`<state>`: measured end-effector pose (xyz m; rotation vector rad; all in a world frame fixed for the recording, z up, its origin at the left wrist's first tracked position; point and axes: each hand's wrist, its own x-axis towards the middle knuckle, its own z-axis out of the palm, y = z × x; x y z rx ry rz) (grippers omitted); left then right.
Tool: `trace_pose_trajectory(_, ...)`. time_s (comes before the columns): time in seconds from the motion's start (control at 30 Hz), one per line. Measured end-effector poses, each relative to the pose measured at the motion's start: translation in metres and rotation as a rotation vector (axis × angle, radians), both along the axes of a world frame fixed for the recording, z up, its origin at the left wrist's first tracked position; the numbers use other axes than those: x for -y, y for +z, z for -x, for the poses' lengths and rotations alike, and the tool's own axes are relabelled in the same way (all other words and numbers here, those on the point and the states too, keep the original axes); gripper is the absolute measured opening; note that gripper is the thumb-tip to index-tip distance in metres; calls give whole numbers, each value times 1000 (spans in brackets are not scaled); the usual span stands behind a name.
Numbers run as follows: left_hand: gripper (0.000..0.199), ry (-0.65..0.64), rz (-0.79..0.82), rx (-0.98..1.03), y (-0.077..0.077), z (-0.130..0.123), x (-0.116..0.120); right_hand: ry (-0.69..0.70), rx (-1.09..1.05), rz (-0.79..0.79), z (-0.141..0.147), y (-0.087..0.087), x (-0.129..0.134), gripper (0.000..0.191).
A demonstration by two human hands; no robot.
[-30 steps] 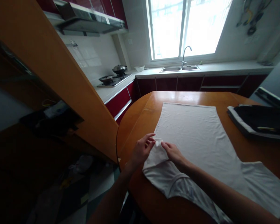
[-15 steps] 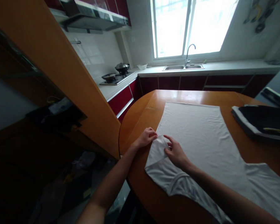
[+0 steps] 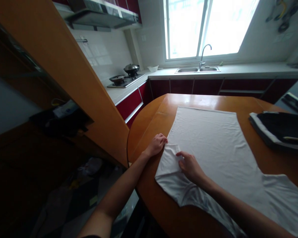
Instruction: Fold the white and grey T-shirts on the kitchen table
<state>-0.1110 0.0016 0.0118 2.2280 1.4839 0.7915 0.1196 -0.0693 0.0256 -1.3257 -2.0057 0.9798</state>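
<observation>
A white T-shirt [image 3: 213, 138] lies spread on the wooden table [image 3: 146, 122], its bottom hem toward the window and its neck toward me. The sleeve on the left is folded inward over the body. My left hand [image 3: 158, 144] has its fingers closed on the shirt's left edge, at the top of that folded sleeve. Over the sleeve, my right hand [image 3: 191, 167] is closed, thumb and fingers pinching its cloth near the opening. The sleeve on the right lies stretched outward, and my right forearm hides part of the neckline.
Folded dark and white clothes [image 3: 278, 130] are stacked at the table's right side. Behind the table runs a counter with a sink [image 3: 188, 70] and a stove [image 3: 125, 81] with pans. An orange wooden panel [image 3: 89, 99] stands close on the left.
My right hand has shifted slightly right and down, and its raised index finger has come down onto the sleeve. The sleeve's folded edge lies flatter. My left hand stays at the shirt's edge.
</observation>
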Motion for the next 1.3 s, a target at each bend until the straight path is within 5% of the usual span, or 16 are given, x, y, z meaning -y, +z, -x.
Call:
trace_pose_trajectory(0.23,17,7,-28,127,-5,3,-4,20,169,-114,-2,-2,6,38)
trace_pose_trajectory(0.47,31,-10,-87,203,-12,11,-3,21,335,-102,-1,2,9,35)
trace_pose_trajectory(0.8,29,-25,-81,-27,-13,10,-1,95,-63,-299,6,20,16,47)
trace_pose_trajectory(1.3,9,-32,-42,-57,-9,10,-1,45,-61,-261,6,10,14,48)
